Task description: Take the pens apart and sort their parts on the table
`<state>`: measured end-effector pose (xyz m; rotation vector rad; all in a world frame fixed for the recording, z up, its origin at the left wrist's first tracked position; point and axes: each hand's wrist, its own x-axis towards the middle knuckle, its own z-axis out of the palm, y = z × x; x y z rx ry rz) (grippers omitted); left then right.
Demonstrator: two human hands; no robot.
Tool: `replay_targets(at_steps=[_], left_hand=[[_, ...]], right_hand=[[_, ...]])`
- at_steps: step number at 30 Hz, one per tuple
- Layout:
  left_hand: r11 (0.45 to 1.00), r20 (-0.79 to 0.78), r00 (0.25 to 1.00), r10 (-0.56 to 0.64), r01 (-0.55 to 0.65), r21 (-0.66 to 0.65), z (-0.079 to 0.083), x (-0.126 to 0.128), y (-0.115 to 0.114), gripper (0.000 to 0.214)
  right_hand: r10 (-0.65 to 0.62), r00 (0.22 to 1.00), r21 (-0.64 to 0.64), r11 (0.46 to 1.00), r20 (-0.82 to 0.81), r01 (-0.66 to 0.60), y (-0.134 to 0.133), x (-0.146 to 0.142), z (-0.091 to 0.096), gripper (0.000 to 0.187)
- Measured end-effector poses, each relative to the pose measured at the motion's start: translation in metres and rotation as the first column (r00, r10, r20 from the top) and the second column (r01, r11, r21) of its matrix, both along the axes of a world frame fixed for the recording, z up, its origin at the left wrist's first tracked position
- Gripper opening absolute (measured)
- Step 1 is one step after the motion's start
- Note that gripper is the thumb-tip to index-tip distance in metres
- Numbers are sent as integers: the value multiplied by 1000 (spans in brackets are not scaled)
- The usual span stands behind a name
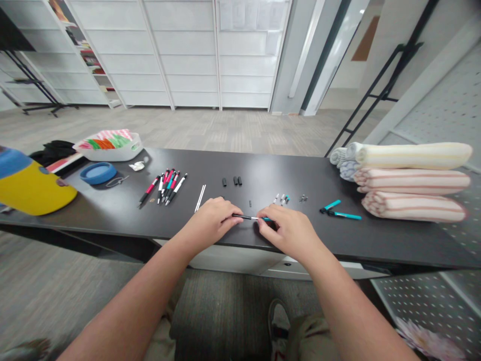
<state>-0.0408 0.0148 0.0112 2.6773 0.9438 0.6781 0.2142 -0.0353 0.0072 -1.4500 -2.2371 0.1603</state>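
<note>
Close to the desk's front edge, my left hand [217, 218] pinches a thin black pen part [242, 216] with a pale end pointing right. My right hand [289, 223] is closed on a teal pen barrel [266, 219], mostly hidden by the fingers. The two pieces meet end to end between my hands. Beyond them are white refill tubes [200, 198], black grips [235, 181], one small dark piece [250, 203], clear and teal small parts [281, 199] and tiny metal pieces [303, 198]. Teal barrels [344, 215] lie to the right.
Several pens [171, 184] lie in a bunch on the left of the dark desk [263, 168]. Past them are a blue round lid [98, 173], a white basket [137, 145] and a yellow-and-blue object [33, 185]. Rolled towels [413, 179] are stacked at the right.
</note>
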Motion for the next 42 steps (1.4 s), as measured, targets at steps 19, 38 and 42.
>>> replay_targets(at_steps=[19, 38, 42], left_hand=[[909, 507, 765, 396, -251, -332, 1, -30, 9, 22], [970, -122, 984, 134, -105, 218, -2, -57, 20, 25], [962, -86, 984, 159, -135, 236, 2, -52, 13, 25]], right_hand=[[-57, 992, -6, 998, -110, 57, 6, 4, -7, 10], [-51, 994, -26, 998, -93, 48, 5, 4, -6, 10], [-52, 995, -26, 998, -82, 50, 4, 3, -6, 10]])
